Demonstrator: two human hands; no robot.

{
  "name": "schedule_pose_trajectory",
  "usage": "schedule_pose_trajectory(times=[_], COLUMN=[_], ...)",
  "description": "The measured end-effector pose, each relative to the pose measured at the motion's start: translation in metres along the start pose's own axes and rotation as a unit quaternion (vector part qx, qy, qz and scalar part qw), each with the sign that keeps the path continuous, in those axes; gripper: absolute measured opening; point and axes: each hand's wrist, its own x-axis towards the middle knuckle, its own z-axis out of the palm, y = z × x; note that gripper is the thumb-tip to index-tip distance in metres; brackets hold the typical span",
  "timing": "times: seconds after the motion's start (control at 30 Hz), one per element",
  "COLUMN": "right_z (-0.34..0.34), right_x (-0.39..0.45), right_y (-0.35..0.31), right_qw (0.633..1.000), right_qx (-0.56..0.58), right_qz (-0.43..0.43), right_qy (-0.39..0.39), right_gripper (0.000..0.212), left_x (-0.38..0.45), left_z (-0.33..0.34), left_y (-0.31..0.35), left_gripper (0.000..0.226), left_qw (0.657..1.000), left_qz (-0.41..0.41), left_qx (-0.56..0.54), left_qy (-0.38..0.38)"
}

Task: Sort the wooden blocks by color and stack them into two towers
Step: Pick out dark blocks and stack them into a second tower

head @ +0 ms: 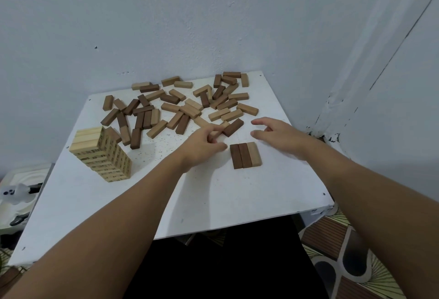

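Observation:
Several loose light and dark wooden blocks (180, 106) lie scattered over the far half of the white table (213, 194). A tower of pale blocks (102, 154) stands at the left. Three blocks lie flat side by side in a row (245, 155), two dark and one tan. My left hand (204, 144) is just left of that row, with its fingers curled over a tan block (222, 126) at the edge of the pile. A dark block (233, 127) lies beside that tan one. My right hand (278, 135) hovers to the right of the row, its fingers spread and holding nothing.
The table stands in a corner, with walls close behind and to the right. A white tray with small items (19, 194) sits off the left edge. Patterned floor tiles (344, 251) show at the lower right.

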Motion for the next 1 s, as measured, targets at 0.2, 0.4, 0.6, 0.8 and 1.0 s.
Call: schedule_pose_trajectory(times=[0.2,0.4,0.6,0.8,1.0], right_z=[0.021,0.040,0.060,0.086,0.110], right_x=[0.022,0.029,0.030,0.025,0.013], right_y=[-0.025,-0.043,-0.054,-0.068,-0.074], right_qw=[0.972,0.946,0.929,0.929,0.933], right_qx=[-0.196,-0.308,-0.347,-0.344,-0.322], right_qz=[-0.017,0.002,-0.050,-0.099,-0.146], right_qy=[0.125,0.104,0.120,0.088,0.071], right_gripper=[0.038,0.035,0.035,0.033,0.029], left_x=[0.012,0.013,-0.002,-0.030,-0.060], left_z=[0.004,0.002,-0.008,-0.026,-0.040], left_y=[-0.002,-0.010,-0.031,-0.045,-0.070], left_gripper=[0.037,0.036,0.027,0.013,0.006], left_qw=[0.961,0.952,0.956,0.977,0.993], left_qz=[0.023,0.033,0.033,0.010,-0.002], left_qx=[0.258,0.284,0.253,0.172,0.036], left_qy=[0.102,0.113,0.143,0.127,0.111])
